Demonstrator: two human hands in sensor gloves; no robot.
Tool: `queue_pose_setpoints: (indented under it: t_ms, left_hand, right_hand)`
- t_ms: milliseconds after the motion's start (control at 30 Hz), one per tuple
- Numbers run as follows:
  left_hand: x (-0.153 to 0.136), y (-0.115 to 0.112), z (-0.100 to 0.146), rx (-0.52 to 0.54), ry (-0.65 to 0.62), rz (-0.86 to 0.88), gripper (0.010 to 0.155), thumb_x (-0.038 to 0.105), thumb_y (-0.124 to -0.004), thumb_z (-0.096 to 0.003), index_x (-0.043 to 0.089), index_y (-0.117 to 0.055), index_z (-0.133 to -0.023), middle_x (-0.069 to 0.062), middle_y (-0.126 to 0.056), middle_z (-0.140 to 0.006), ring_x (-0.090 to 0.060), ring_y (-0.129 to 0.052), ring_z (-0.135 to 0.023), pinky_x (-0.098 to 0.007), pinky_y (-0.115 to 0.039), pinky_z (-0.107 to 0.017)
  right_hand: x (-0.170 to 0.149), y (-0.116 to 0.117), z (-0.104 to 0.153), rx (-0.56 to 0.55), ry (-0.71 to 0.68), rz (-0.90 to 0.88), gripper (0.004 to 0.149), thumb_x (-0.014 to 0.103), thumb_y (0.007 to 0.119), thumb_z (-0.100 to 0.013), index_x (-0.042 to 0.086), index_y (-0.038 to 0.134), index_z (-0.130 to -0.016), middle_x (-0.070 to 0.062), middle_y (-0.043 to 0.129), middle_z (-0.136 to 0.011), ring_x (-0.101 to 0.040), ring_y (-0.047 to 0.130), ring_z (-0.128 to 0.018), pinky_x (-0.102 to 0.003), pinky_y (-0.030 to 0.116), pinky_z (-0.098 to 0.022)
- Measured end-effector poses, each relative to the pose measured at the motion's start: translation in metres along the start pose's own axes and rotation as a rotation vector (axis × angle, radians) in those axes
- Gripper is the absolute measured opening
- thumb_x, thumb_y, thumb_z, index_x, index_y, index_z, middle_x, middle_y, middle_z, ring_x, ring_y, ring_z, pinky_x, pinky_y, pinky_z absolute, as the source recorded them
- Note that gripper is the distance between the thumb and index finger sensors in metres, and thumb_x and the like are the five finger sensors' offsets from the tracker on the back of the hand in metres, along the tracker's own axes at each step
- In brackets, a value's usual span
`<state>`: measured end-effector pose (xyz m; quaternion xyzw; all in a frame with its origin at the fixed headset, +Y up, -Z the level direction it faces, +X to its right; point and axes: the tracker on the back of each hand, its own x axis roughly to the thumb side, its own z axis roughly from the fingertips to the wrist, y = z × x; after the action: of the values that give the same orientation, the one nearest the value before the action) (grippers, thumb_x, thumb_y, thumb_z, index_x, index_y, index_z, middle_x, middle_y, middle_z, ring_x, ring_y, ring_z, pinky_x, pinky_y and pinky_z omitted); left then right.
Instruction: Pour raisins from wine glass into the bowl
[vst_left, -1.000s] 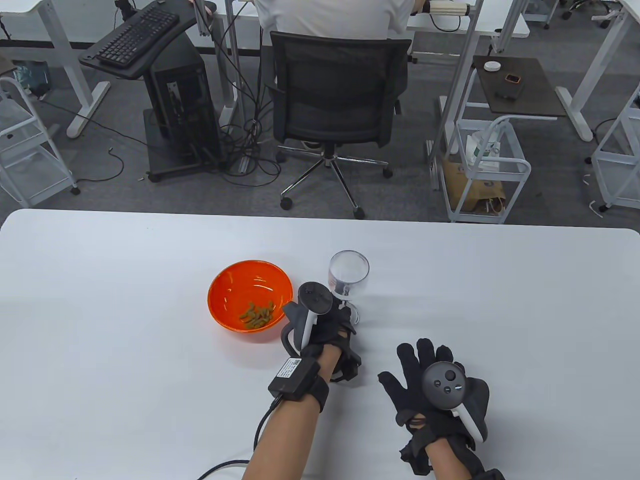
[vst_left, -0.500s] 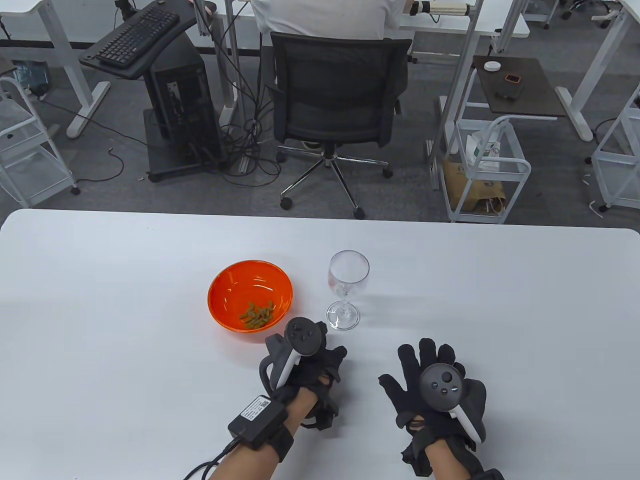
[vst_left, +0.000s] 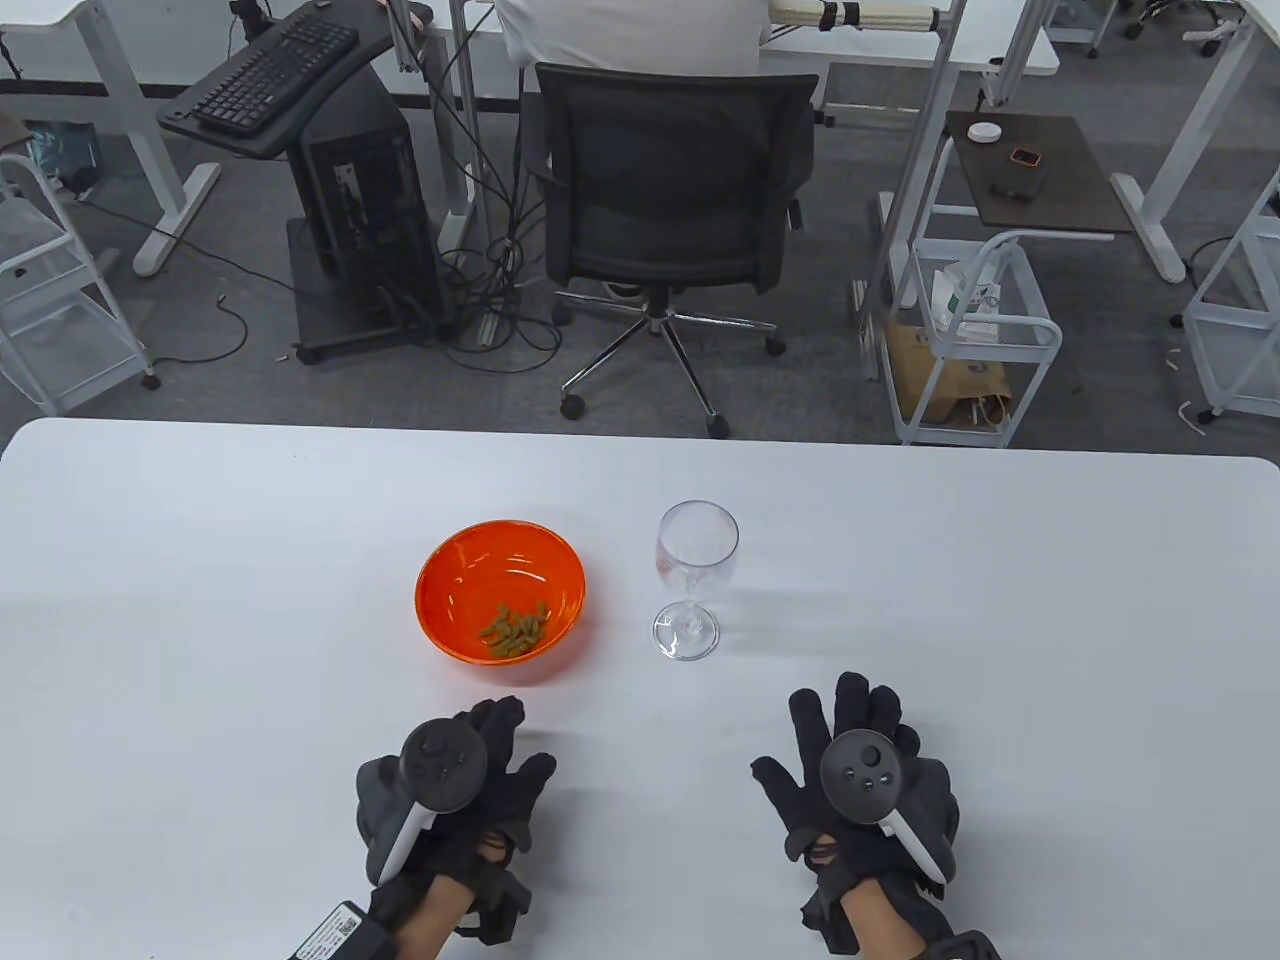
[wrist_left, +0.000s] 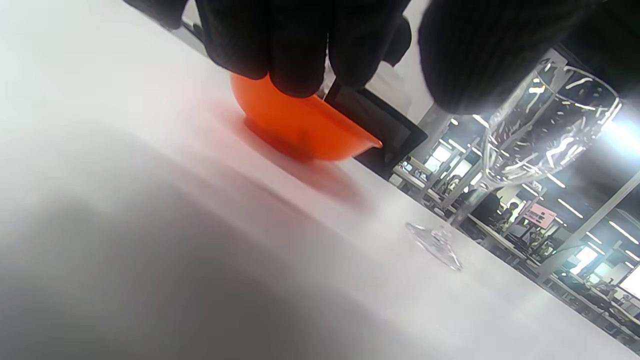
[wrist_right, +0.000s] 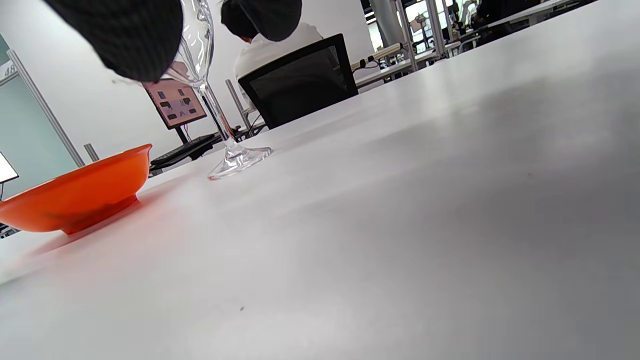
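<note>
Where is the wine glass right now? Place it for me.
In the table view the empty wine glass stands upright at mid-table, just right of the orange bowl and beyond the right hand, touched by neither hand.

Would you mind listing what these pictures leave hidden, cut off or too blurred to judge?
- Left hand: palm and any table contact hidden under the tracker, table view.
- Wine glass: rim hidden by gloved fingers, right wrist view.
- Raisins: too small to count, table view.
- Bowl: inside hidden by its wall, blurred, left wrist view.
</note>
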<state>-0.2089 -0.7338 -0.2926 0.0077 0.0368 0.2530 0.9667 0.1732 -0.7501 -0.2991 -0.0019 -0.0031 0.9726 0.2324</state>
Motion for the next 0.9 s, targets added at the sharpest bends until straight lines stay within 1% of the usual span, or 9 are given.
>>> queue_pose_setpoints:
  t_ms: [167, 233, 333, 433, 500, 600, 733, 833, 900]
  left_hand:
    - [-0.006, 0.010, 0.000, 0.084, -0.026, -0.095, 0.072, 0.054, -0.087, -0.0392, 0.026, -0.069, -0.103, -0.010, -0.073, -0.112, -0.038, -0.066, -0.104, -0.061, -0.047, -0.075]
    - [-0.002, 0.011, 0.000, 0.095, -0.048, -0.127, 0.075, 0.057, -0.086, -0.0385, 0.027, -0.067, -0.104, -0.010, -0.072, -0.113, -0.037, -0.065, -0.106, -0.062, -0.045, -0.075]
    - [0.006, 0.014, 0.001, 0.095, -0.089, -0.153, 0.078, 0.059, -0.086, -0.0379, 0.028, -0.063, -0.106, -0.007, -0.069, -0.115, -0.037, -0.060, -0.108, -0.062, -0.041, -0.076]
    - [0.013, 0.014, 0.005, 0.086, -0.123, -0.179, 0.085, 0.065, -0.083, -0.0368, 0.029, -0.056, -0.109, -0.007, -0.060, -0.119, -0.039, -0.048, -0.111, -0.063, -0.033, -0.076]
    - [0.016, 0.016, 0.008, 0.094, -0.143, -0.180, 0.089, 0.068, -0.082, -0.0368, 0.030, -0.049, -0.111, -0.010, -0.053, -0.122, -0.040, -0.039, -0.112, -0.064, -0.026, -0.076]
    - [0.022, 0.018, 0.014, 0.098, -0.166, -0.191, 0.092, 0.070, -0.079, -0.0373, 0.031, -0.042, -0.112, -0.010, -0.042, -0.124, -0.041, -0.028, -0.112, -0.064, -0.020, -0.075]
    - [0.027, 0.017, 0.020, 0.110, -0.176, -0.202, 0.091, 0.069, -0.078, -0.0383, 0.030, -0.041, -0.112, -0.011, -0.038, -0.124, -0.042, -0.025, -0.112, -0.063, -0.018, -0.074]
    - [0.030, 0.014, 0.023, 0.124, -0.170, -0.227, 0.089, 0.066, -0.077, -0.0394, 0.029, -0.042, -0.112, -0.012, -0.042, -0.123, -0.042, -0.029, -0.111, -0.063, -0.022, -0.075]
    - [0.030, 0.010, 0.023, 0.109, -0.164, -0.245, 0.086, 0.065, -0.078, -0.0398, 0.029, -0.045, -0.111, -0.012, -0.045, -0.123, -0.042, -0.032, -0.111, -0.063, -0.023, -0.075]
  right_hand:
    - [-0.001, -0.001, -0.001, -0.029, 0.002, 0.003, 0.079, 0.055, 0.075, -0.052, 0.022, 0.036, -0.111, -0.021, 0.004, -0.116, -0.055, -0.001, -0.101, -0.070, 0.007, -0.071]
    - [0.000, -0.004, 0.001, -0.057, 0.005, -0.003, 0.081, 0.055, 0.075, -0.052, 0.023, 0.031, -0.111, -0.020, -0.002, -0.114, -0.055, -0.003, -0.100, -0.069, 0.006, -0.071]
    - [0.007, -0.010, 0.004, -0.079, -0.043, -0.010, 0.082, 0.055, 0.075, -0.051, 0.022, 0.028, -0.111, -0.020, -0.004, -0.113, -0.055, -0.006, -0.098, -0.070, 0.006, -0.071]
    - [0.017, -0.016, 0.009, -0.100, -0.096, 0.009, 0.085, 0.056, 0.075, -0.052, 0.024, 0.022, -0.110, -0.020, -0.008, -0.111, -0.055, -0.009, -0.096, -0.070, 0.004, -0.069]
    - [0.023, -0.020, 0.013, -0.124, -0.131, 0.018, 0.087, 0.057, 0.074, -0.051, 0.025, 0.018, -0.110, -0.020, -0.012, -0.110, -0.057, -0.010, -0.095, -0.070, 0.003, -0.069]
    - [0.031, -0.025, 0.020, -0.169, -0.185, 0.035, 0.090, 0.058, 0.074, -0.051, 0.025, 0.013, -0.108, -0.021, -0.014, -0.108, -0.058, -0.010, -0.094, -0.070, 0.003, -0.068]
    - [0.041, -0.029, 0.031, -0.211, -0.253, 0.038, 0.090, 0.058, 0.074, -0.051, 0.023, 0.013, -0.108, -0.023, -0.010, -0.110, -0.060, -0.005, -0.096, -0.071, 0.006, -0.068]
    - [0.049, -0.030, 0.039, -0.224, -0.288, 0.046, 0.089, 0.057, 0.074, -0.051, 0.020, 0.016, -0.108, -0.025, -0.001, -0.113, -0.061, 0.000, -0.097, -0.072, 0.008, -0.068]
    - [0.052, -0.028, 0.043, -0.234, -0.308, 0.037, 0.088, 0.056, 0.075, -0.051, 0.018, 0.021, -0.109, -0.026, 0.006, -0.115, -0.062, 0.005, -0.097, -0.072, 0.011, -0.069]
